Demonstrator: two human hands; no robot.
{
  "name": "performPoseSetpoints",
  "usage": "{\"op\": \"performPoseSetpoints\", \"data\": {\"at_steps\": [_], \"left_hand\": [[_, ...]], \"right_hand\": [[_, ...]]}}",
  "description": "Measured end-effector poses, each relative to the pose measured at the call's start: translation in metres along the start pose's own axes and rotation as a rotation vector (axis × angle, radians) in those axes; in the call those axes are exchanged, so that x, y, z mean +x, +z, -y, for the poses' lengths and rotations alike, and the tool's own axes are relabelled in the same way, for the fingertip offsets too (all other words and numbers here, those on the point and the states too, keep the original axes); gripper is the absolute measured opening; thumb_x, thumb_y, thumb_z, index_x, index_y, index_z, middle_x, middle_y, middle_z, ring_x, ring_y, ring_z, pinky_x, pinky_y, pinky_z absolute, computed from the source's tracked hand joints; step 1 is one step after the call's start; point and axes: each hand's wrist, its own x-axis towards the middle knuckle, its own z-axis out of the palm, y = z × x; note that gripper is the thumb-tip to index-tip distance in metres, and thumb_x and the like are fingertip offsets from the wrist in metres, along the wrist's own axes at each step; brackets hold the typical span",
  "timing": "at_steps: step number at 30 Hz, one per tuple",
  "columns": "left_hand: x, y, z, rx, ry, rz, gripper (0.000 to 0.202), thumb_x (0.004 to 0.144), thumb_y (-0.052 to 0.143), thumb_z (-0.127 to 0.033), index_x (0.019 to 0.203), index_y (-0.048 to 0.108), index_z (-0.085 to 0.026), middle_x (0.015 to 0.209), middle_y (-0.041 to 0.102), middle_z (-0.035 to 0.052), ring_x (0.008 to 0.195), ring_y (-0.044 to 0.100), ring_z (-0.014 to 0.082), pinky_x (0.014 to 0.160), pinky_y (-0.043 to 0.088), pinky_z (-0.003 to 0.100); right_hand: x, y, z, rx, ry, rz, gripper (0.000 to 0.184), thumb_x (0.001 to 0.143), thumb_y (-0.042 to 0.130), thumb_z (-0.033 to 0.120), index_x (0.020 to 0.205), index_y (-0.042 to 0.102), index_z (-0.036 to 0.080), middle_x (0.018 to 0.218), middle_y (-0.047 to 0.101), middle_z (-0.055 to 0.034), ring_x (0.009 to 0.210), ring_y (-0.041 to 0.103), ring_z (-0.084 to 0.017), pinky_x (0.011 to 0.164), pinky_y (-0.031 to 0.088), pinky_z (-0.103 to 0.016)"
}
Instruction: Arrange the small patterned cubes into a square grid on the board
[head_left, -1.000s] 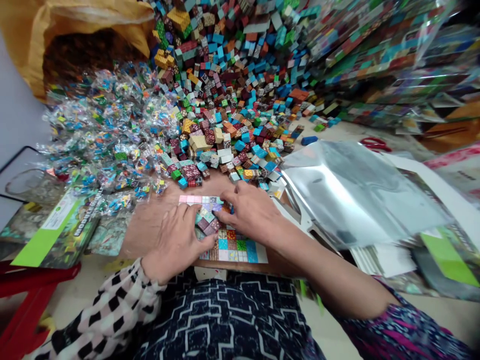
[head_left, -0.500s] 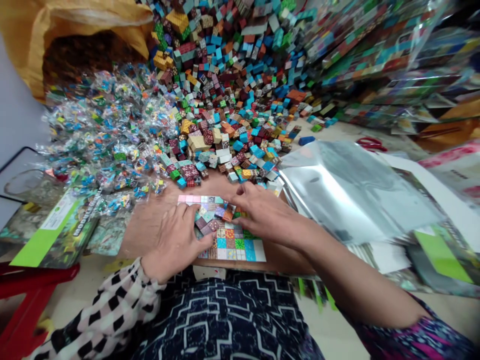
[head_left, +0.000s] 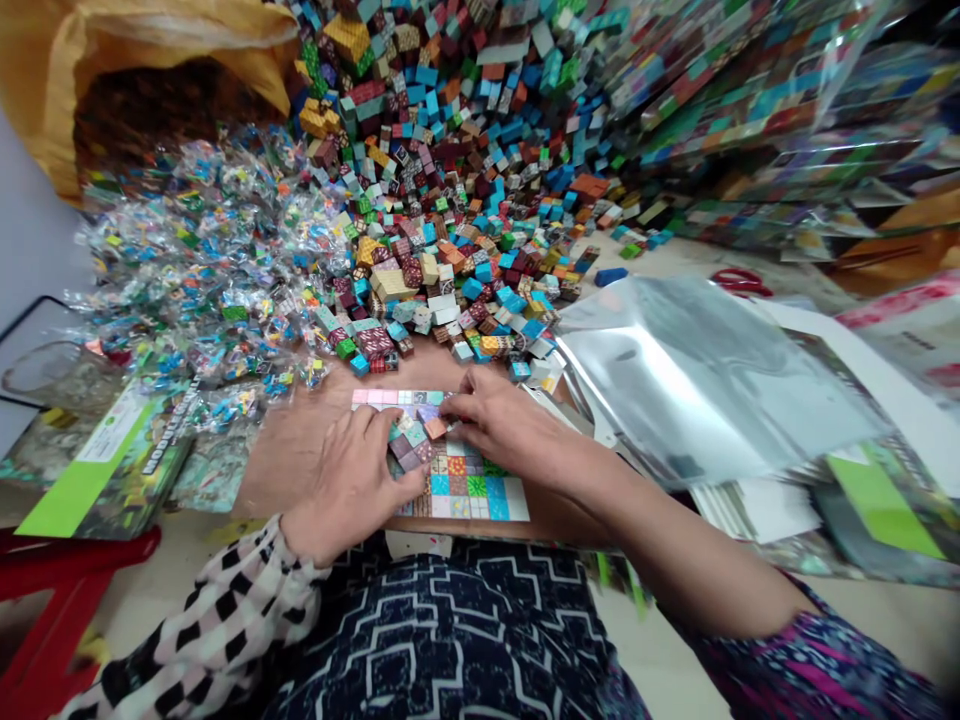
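A printed sheet (head_left: 517, 500) with a grid of colourful square patterns lies in front of me. Small patterned blocks (head_left: 411, 445) in grey, purple and pale green sit together at a slant on it. My left hand (head_left: 352, 480) curves around this group, its thumb along the near side and its fingers along the far left side. From the right, my right hand (head_left: 502, 420) has thumb and fingers closed at an orange-topped block (head_left: 435, 428), against the group's right end. The fingers partly hide what they grip.
A large heap of loose blocks (head_left: 450, 200) rises behind the sheet. Clear packets of small parts (head_left: 217, 250) are piled left, beside printed green cards (head_left: 112, 450). Plastic sleeves (head_left: 712, 370) lie right, with red-handled scissors (head_left: 742, 282) behind. A yellow sack (head_left: 45, 90) stands back left.
My right hand has moved left, bringing the orange-topped block up against the group by my left hand. The left hand stays nearly in place around its blocks.
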Motion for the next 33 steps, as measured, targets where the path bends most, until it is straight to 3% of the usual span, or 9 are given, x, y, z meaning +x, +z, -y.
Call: {"op": "performPoseSetpoints", "data": {"at_steps": [15, 33], "left_hand": [[0.0025, -0.0019, -0.0012, -0.06, -0.02, 0.057, 0.051, 0.08, 0.063, -0.037, 0.125, 0.055, -0.014, 0.115, 0.059, 0.0148, 0.111, 0.055, 0.0327, 0.093, 0.048, 0.053], [0.0025, 0.0019, -0.0003, -0.063, -0.011, 0.037, 0.052, 0.081, 0.062, -0.039, 0.127, 0.053, -0.016, 0.116, 0.058, 0.0124, 0.11, 0.054, 0.0314, 0.092, 0.047, 0.05]], "right_hand": [[0.0078, -0.0016, -0.0034, -0.011, -0.066, 0.024, 0.022, 0.09, 0.062, 0.027, 0.108, 0.075, 0.025, 0.101, 0.061, -0.0102, 0.092, 0.054, -0.021, 0.077, 0.039, -0.032], [0.008, 0.0044, -0.0033, -0.008, -0.073, -0.002, 0.023, 0.093, 0.058, 0.027, 0.109, 0.075, 0.023, 0.103, 0.062, -0.011, 0.094, 0.053, -0.022, 0.08, 0.037, -0.033]]}}
